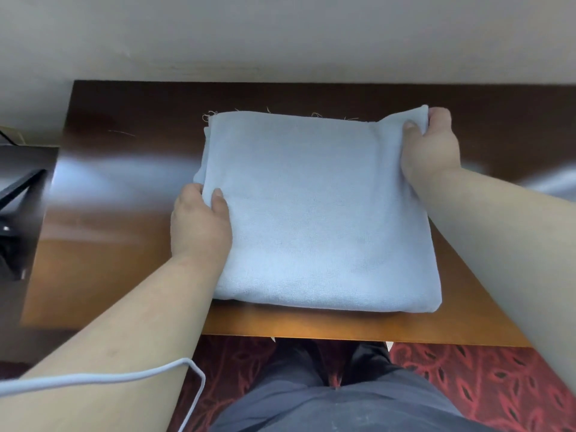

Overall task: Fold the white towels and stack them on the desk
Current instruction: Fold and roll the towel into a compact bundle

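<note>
A folded white towel (321, 210), bluish in this light, lies as a thick square in the middle of the brown wooden desk (109, 244). Loose threads stick out along its far edge. My left hand (199, 226) grips the towel's left edge, thumb on top and fingers tucked under the layers. At the towel's far right corner, my right hand (431, 148) pinches the cloth, which is lifted slightly there. I cannot tell whether the square is one towel or several stacked.
A pale wall (280, 35) runs right behind the desk. A dark stand (18, 198) sits beside the desk at the left. A white cable (124, 375) crosses my left forearm. Below the desk's near edge are my legs and red patterned carpet (483, 388).
</note>
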Demonstrator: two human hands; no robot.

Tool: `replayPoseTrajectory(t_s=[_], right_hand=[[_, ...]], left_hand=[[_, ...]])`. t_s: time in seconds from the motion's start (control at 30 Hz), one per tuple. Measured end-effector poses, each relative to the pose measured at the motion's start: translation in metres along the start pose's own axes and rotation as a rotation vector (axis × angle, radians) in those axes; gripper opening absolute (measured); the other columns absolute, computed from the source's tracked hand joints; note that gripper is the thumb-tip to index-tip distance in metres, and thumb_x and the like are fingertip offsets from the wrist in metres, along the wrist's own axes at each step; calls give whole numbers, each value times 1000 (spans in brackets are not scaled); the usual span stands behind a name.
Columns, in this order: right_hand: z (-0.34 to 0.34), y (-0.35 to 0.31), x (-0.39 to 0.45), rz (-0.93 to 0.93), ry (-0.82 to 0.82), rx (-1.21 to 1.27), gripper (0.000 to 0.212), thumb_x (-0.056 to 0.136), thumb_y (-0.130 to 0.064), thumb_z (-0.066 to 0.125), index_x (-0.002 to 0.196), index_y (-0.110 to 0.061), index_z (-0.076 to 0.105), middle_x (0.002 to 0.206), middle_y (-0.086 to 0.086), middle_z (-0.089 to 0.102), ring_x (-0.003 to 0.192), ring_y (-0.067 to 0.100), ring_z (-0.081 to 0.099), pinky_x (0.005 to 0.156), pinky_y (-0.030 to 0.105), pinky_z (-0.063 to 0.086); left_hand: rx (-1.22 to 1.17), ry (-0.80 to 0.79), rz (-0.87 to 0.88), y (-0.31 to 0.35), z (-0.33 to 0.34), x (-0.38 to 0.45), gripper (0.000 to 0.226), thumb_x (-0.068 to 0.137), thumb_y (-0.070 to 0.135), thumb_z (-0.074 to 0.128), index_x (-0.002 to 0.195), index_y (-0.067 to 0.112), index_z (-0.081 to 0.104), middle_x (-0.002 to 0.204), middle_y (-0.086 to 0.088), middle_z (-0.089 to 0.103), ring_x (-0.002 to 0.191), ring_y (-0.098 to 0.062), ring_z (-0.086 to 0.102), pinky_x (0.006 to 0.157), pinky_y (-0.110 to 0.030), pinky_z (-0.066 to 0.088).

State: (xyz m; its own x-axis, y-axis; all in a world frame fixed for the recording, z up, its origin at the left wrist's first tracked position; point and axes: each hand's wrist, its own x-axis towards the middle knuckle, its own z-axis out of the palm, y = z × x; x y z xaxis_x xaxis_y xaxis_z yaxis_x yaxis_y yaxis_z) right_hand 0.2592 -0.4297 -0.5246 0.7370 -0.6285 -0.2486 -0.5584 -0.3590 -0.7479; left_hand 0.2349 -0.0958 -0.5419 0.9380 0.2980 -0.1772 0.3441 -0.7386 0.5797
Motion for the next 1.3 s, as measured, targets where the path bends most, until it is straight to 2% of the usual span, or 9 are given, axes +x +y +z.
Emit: replayPoseTrajectory(t_s=[0.17, 0.33, 0.43, 0.6, 0.7, 0.77, 0.87, 1.2, 1.3], right_hand=[[5, 10, 7, -42, 105, 52, 31, 97, -41, 43, 126, -27, 46, 92, -18, 57, 84, 1, 57, 71, 21, 41], [4, 8, 23, -11, -31, -144, 36, 97, -39, 47, 129, -23, 51, 105, -5, 55, 91, 20, 53, 79, 30, 39], [1, 2, 23, 16, -30, -144, 47, 95, -40, 52, 138, -21, 46, 114, -5, 54, 94, 18, 53, 80, 29, 39], [-10, 8, -18, 61, 8, -76, 63, 91, -41, 58, 148, -26, 33, 123, -5, 52, 102, 16, 57, 80, 28, 43], [0, 19, -66, -257, 61, -315, 63, 91, -34, 56, 149, -25, 32, 156, 4, 28, 141, 24, 29, 114, 40, 27], [15, 25, -95, -492, -115, -534, 59, 96, -35, 49, 151, -24, 31, 162, 4, 19, 150, 24, 11, 121, 45, 10], [25, 41, -108, -524, -357, -826, 62, 100, -51, 26, 157, -29, 11, 166, 0, -1, 151, 20, -10, 121, 45, -6], [-14, 69, -99, -238, -286, -911, 81, 91, -72, 14, 156, -29, -6, 164, -2, -17, 151, 22, -10, 121, 53, 1], [-20, 63, -120, -457, -249, -939, 81, 94, -70, 12, 157, -20, 2, 165, 5, -12, 151, 23, -10, 121, 53, -1]], left_hand=[[-55, 138, 51, -6, -10, -9, 32, 96, 50, 36, 111, 22, 37, 109, -3, 54, 90, -25, 54, 77, -36, 42], [11, -52, -84, -19, -14, -2, 28, 95, 45, 49, 108, 21, 42, 106, 1, 55, 91, -23, 57, 71, -31, 38], [34, -40, -103, -2, -19, 13, 54, 86, 44, 57, 131, 19, 43, 125, -1, 53, 112, -26, 54, 90, -39, 46], [300, -39, 399, 42, -6, 37, 57, 94, 42, 47, 147, 27, 33, 153, -4, 31, 141, -26, 25, 117, -43, 21], [539, -214, 627, 58, 27, 35, 61, 97, 48, 33, 153, 28, 18, 162, -5, 10, 149, -26, 3, 120, -47, 3], [648, -299, 675, 55, 46, 26, 64, 98, 52, 23, 155, 27, 9, 163, -6, 1, 149, -27, -4, 120, -49, -2], [678, -306, 700, 46, 51, 26, 66, 95, 57, 15, 155, 29, 6, 164, -4, -1, 149, -28, -6, 119, -49, -4], [721, -244, 526, 21, 22, 66, 72, 89, 69, 10, 153, 37, 3, 163, -7, -10, 149, -28, -11, 119, -47, -3], [764, -232, 570, 17, 12, 42, 68, 93, 61, 7, 154, 31, 0, 162, -11, -12, 148, -31, -12, 119, -49, -4]])
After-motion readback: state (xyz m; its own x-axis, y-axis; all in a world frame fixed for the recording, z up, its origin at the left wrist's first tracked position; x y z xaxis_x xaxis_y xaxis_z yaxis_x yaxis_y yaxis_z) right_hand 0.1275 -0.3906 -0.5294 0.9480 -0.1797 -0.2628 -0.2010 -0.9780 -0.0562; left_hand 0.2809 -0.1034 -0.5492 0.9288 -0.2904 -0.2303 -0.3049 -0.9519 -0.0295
